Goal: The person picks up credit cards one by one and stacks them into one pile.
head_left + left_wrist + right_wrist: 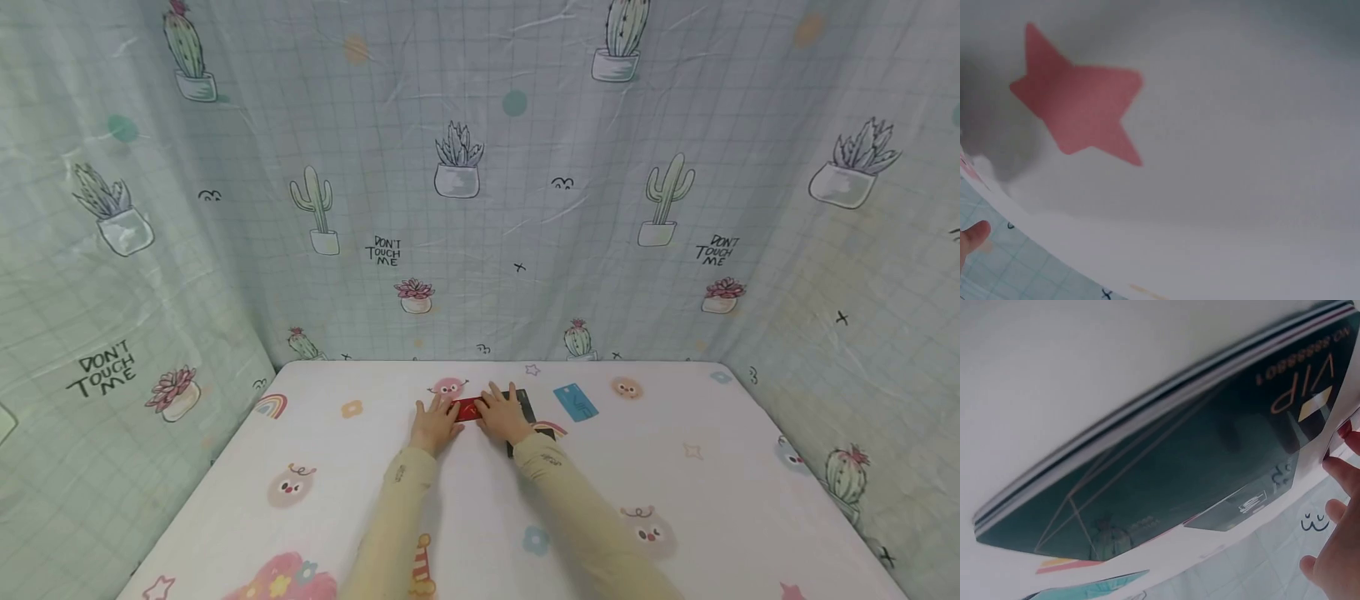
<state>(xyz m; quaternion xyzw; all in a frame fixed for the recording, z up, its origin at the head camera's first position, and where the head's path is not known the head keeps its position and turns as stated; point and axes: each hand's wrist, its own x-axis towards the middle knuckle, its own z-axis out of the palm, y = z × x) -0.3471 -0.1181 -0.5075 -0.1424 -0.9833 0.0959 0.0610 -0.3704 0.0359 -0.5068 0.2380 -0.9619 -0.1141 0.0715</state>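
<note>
In the head view, a red card [468, 409] sits between the person's two hands near the far edge of the counter [337, 500]. The left hand [435, 427] pinches its left end between thumb and finger; the right hand [506, 418] has a similar grip on the other end. Whether the card is lifted is hard to tell.

The right wrist view adds what the right arm partly covers from above: a dark stack of cards [1210, 450] with layered edges and VIP lettering, and a second dark card [1244, 503] beyond it. A blue card [576, 402] lies to their right, whole only from the head.

The left wrist view catches just a printed pink star [1079, 103] and one fingertip, showing nothing of that grip.
</note>
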